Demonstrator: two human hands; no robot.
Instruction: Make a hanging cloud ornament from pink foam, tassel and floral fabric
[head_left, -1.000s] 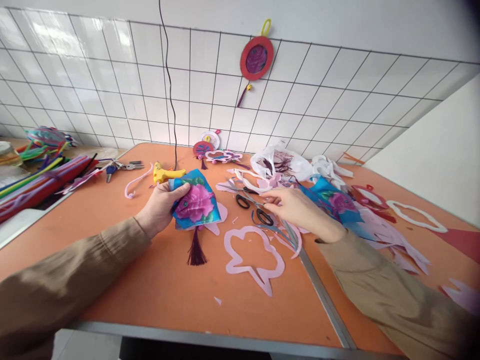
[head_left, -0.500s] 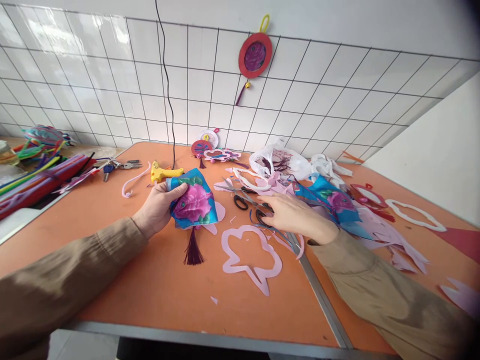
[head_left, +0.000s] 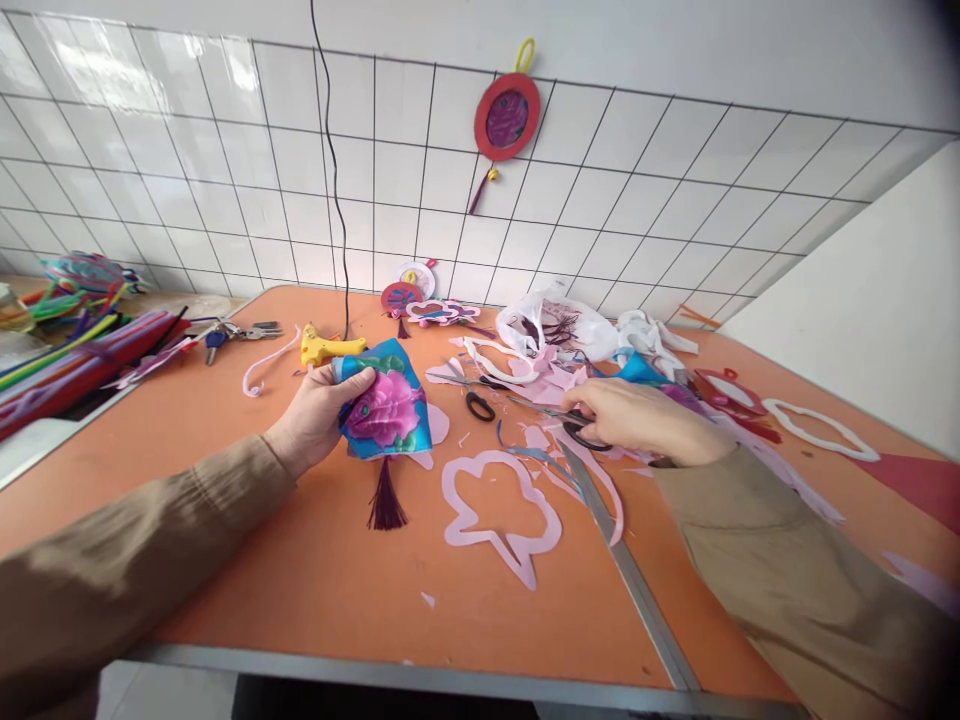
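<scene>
My left hand (head_left: 319,415) is closed on a blue cloth piece with a pink flower (head_left: 386,410), held just above the orange table (head_left: 300,570). A dark purple tassel (head_left: 386,500) hangs from the cloth onto the table. My right hand (head_left: 637,415) lies to the right, its fingers curled over one black handle loop of the scissors (head_left: 577,432). The scissors' other black loop (head_left: 480,405) lies apart to the left, so they look spread wide. A pink paper outline (head_left: 499,505) lies flat between my hands, nearer to me.
A yellow glue gun (head_left: 326,347) and keys (head_left: 240,330) lie behind my left hand. Coloured pipe cleaners (head_left: 67,360) are piled at the far left. Paper scraps and a plastic bag (head_left: 555,325) clutter the back right. A red round ornament (head_left: 506,117) hangs on the tiled wall.
My right hand has moved to the right and closed over one scissor handle, drawing it away from the other loop. The left hand and the cloth have stayed in place.
</scene>
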